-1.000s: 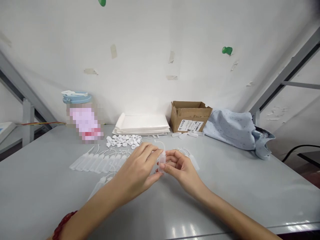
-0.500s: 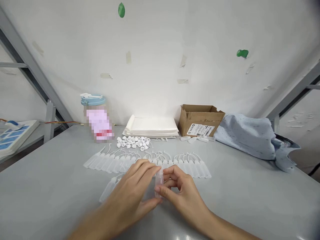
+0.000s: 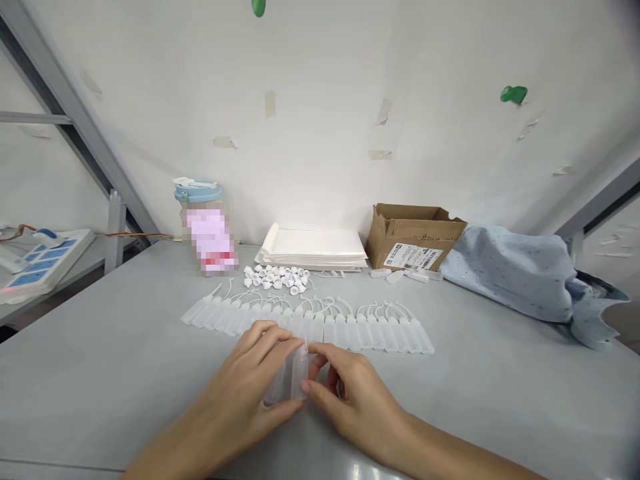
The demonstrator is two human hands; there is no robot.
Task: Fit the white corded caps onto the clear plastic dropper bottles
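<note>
A small translucent bottle (image 3: 300, 375) stands upright between my two hands near the front of the grey table. The fingertips and thumb of my left hand (image 3: 250, 383) hold it at its top and base. My right hand (image 3: 350, 393) touches its right side, thumb low and index finger near the neck. Another translucent shape is partly hidden behind my left hand. Beyond my hands lies a long row of translucent bottles (image 3: 370, 331) with thin white tubes at their tops. A pile of white caps (image 3: 275, 277) sits behind that row.
White sheets (image 3: 315, 247) are stacked at the back, beside an open cardboard box (image 3: 417, 237) with loose bottles before it. Light blue cloth (image 3: 510, 270) lies right. A blue-lidded container (image 3: 198, 193) and a pink panel stand left, with a device (image 3: 47, 263) farther left.
The view has shifted slightly. Both hands and the held bottle have moved a little left relative to the row. The bottle lying left of my left hand is no longer visible there.
</note>
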